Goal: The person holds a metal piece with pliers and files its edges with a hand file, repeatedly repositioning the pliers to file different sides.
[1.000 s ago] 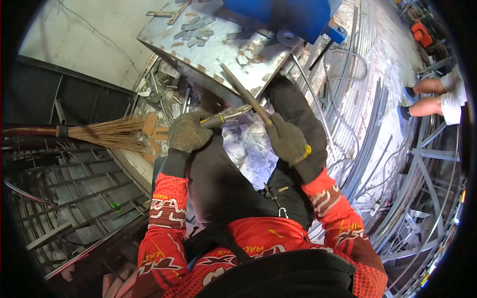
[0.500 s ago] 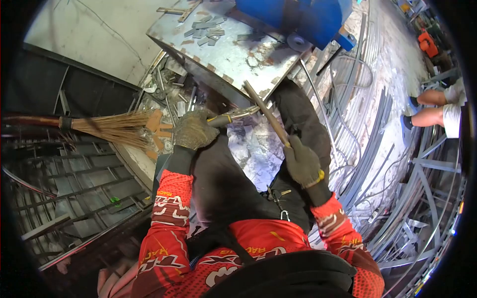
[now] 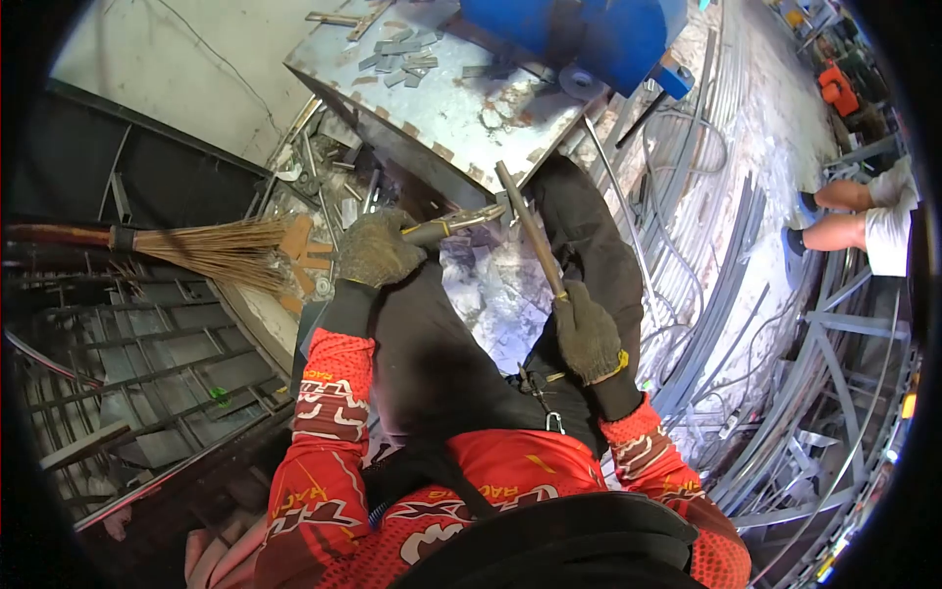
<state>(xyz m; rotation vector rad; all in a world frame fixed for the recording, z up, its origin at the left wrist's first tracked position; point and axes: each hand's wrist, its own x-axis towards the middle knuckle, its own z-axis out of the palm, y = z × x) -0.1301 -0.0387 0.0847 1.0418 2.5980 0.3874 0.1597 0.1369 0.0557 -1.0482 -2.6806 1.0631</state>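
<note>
My left hand [image 3: 379, 249], in a grey work glove, is wrapped round the handles of a pair of pliers [image 3: 453, 224] that point right. A small bit of metal shows at their jaws. My right hand [image 3: 589, 336], gloved too, grips the lower end of a long, narrow metal file [image 3: 531, 232], slanted up and left. The file passes right at the tip of the pliers, over the gap between my knees. Just beyond is the corner of a metal-topped work table [image 3: 469, 116].
Small cut metal plates [image 3: 400, 57] lie on the table beside a blue machine [image 3: 579, 34]. A straw broom [image 3: 211, 249] is at left. Long metal bars [image 3: 721, 294] cover the floor at right, where another person's legs [image 3: 834, 216] show. Scrap lies under the table's left side.
The file has shifted slightly down along the pliers' tip, and my right hand has come down and nearer to me. My left hand keeps its hold, with the view shifted a little.
</note>
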